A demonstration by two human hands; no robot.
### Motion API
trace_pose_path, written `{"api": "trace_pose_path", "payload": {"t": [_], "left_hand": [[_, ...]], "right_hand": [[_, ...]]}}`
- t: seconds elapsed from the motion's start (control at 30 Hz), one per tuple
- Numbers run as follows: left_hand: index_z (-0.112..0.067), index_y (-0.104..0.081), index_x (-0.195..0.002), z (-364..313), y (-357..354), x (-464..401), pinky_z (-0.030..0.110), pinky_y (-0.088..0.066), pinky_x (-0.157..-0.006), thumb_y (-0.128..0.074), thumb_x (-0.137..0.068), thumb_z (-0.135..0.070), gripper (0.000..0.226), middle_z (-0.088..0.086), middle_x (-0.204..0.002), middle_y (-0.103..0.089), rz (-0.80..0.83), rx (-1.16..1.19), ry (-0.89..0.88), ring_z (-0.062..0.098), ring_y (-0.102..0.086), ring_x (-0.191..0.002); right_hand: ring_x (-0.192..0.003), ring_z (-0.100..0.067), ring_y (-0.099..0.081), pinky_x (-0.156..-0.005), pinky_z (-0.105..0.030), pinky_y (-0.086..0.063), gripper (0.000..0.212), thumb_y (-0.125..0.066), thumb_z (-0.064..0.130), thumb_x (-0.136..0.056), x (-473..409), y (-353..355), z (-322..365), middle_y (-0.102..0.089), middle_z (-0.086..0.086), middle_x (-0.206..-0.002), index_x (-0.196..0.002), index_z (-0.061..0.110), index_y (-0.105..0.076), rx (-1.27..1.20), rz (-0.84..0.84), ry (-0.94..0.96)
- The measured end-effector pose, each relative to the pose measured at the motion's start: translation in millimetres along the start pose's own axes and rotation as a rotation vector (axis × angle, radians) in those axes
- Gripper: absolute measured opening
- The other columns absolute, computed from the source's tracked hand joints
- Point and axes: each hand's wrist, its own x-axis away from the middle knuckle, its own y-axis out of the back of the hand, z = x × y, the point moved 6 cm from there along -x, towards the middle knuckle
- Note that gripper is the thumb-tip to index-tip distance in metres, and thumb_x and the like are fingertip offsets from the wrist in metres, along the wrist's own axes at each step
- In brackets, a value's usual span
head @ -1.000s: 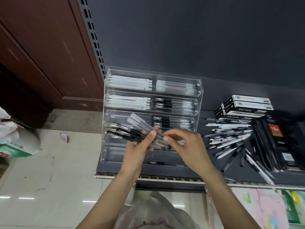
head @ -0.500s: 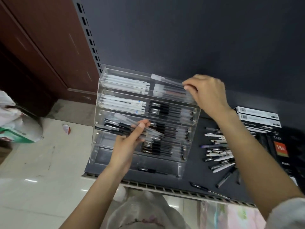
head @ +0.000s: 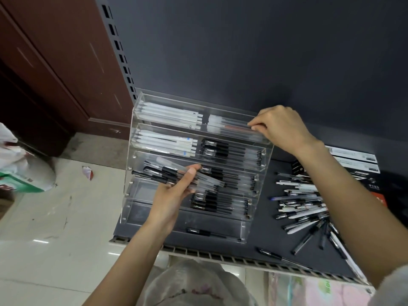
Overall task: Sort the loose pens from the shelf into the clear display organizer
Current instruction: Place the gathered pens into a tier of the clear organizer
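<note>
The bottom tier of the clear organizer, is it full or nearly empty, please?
Nearly empty: the clear acrylic organizer's bottom tier holds one black pen lying flat; the tiers above hold several.

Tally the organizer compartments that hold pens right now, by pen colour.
White pens: 2 compartments
Black-grip pens: 3 compartments
Frosted clear pens: 1 compartment
Single black pen in the bottom tier: 1 compartment
Total: 7 compartments
</note>
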Motion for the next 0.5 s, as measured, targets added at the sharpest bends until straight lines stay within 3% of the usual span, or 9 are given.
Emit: {"api": "trace_pose_path", "payload": {"t": [0.3, 0.5], "left_hand": [[-0.022, -0.072, -0.097, 1, -7, -4, 0.007, -0.047, -0.065, -0.059, -0.089, -0.024, 0.015, -0.012, -0.088, -0.074, -0.017, -0.019, 0.016, -0.006, -0.066, -0.08], [-0.02, -0.071, -0.103, 0, -11, -3, 0.01, -0.047, -0.072, -0.06, -0.088, -0.024, 0.019, -0.013, -0.094, -0.074, 0.004, -0.018, 0.035, -0.006, -0.066, -0.088]], "right_hand": [[-0.097, -0.022, -0.064, -0.082, -0.036, -0.049, 0.016, -0.062, 0.017, -0.09, 8, 2, -3, -0.07, 0.003, -0.102, -0.101, 0.021, -0.074, -0.061, -0.034, -0.036], [-0.093, -0.021, -0.065, -0.081, -0.036, -0.05, 0.017, -0.06, 0.016, -0.091, 10, 11, 2, -0.071, 0.002, -0.101, -0.102, 0.018, -0.073, -0.069, -0.109, -0.056]]}}
